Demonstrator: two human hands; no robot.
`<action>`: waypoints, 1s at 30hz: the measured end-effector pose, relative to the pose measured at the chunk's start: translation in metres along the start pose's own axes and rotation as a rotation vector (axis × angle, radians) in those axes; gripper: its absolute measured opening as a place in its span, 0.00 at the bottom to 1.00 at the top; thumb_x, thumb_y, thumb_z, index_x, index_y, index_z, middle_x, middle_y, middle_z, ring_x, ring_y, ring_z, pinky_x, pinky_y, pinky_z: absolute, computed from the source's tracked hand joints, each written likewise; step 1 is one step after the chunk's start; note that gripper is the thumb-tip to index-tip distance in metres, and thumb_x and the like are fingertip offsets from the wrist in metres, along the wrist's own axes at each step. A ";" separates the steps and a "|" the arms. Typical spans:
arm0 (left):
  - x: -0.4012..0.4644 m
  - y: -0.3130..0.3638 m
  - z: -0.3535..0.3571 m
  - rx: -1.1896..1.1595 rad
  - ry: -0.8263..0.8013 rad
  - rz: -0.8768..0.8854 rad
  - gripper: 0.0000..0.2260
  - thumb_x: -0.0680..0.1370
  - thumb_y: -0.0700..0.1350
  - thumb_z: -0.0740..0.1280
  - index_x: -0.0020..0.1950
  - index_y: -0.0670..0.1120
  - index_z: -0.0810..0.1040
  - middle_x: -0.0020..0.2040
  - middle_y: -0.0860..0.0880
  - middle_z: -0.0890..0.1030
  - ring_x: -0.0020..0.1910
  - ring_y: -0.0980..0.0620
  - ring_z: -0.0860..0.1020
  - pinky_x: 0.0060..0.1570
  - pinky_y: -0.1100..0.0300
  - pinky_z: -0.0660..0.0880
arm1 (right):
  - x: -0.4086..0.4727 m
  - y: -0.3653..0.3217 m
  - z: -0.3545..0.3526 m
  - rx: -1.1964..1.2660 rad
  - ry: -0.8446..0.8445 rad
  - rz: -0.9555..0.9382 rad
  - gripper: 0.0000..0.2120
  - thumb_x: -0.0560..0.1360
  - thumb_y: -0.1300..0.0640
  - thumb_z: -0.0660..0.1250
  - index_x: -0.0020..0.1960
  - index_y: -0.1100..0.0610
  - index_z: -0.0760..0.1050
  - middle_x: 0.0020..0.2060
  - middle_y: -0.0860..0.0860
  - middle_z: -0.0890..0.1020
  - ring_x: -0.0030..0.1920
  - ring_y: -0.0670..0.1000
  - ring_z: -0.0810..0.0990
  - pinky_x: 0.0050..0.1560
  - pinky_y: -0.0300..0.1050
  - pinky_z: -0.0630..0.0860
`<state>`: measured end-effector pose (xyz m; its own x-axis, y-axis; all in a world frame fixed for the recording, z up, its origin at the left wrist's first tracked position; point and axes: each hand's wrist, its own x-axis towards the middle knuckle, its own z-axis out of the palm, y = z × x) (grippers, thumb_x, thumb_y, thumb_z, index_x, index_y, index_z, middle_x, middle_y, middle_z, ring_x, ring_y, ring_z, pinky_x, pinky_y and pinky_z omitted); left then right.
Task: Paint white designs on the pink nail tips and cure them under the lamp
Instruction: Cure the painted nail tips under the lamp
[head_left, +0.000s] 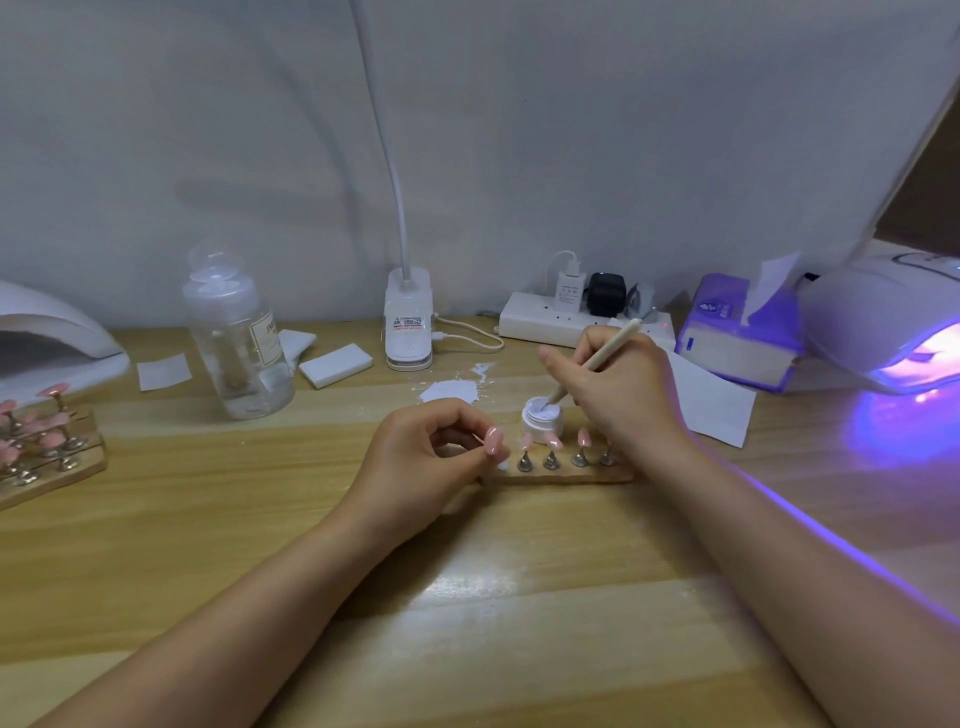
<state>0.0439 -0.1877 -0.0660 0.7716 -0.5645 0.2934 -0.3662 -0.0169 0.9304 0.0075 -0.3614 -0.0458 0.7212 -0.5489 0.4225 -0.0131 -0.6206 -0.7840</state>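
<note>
My left hand (434, 457) pinches a pink nail tip (492, 440) on its stand, just left of a wooden holder strip (566, 474). Several more pink tips (584, 436) stand on metal pegs in that strip. Behind the strip sits a small open jar of white gel (542, 418). My right hand (621, 387) grips a beige brush (597, 358) like a pen, its tip dipped in the jar. The curing lamp (893, 322) at the far right glows violet.
A second wooden rack of pink tips (47, 441) and another white lamp (52, 338) sit far left. A clear bottle (236, 338), white pads (335, 365), a clip lamp base (409, 322), a power strip (550, 317), a tissue pack (737, 332) and paper (717, 400) line the back.
</note>
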 end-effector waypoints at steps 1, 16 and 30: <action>0.000 0.000 0.000 0.003 0.002 0.002 0.08 0.70 0.35 0.71 0.34 0.47 0.79 0.31 0.51 0.82 0.34 0.57 0.81 0.35 0.70 0.75 | 0.001 0.000 0.001 -0.017 -0.006 -0.002 0.19 0.71 0.50 0.70 0.27 0.54 0.67 0.16 0.45 0.71 0.19 0.42 0.71 0.26 0.35 0.67; 0.000 0.002 0.000 0.012 0.017 0.018 0.11 0.68 0.37 0.73 0.30 0.51 0.79 0.32 0.49 0.81 0.40 0.45 0.82 0.38 0.65 0.78 | -0.002 -0.002 0.004 -0.083 -0.021 0.000 0.16 0.70 0.55 0.66 0.26 0.55 0.66 0.25 0.56 0.78 0.20 0.50 0.72 0.28 0.40 0.67; -0.001 0.004 0.002 0.064 0.032 0.047 0.08 0.68 0.38 0.74 0.33 0.49 0.80 0.31 0.50 0.81 0.34 0.55 0.79 0.38 0.62 0.77 | -0.005 -0.006 0.002 -0.095 -0.058 -0.001 0.16 0.71 0.56 0.66 0.27 0.54 0.66 0.27 0.53 0.79 0.24 0.51 0.74 0.31 0.41 0.70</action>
<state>0.0401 -0.1889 -0.0631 0.7685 -0.5393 0.3443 -0.4340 -0.0439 0.8999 0.0057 -0.3534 -0.0440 0.7604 -0.5164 0.3938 -0.0761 -0.6731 -0.7356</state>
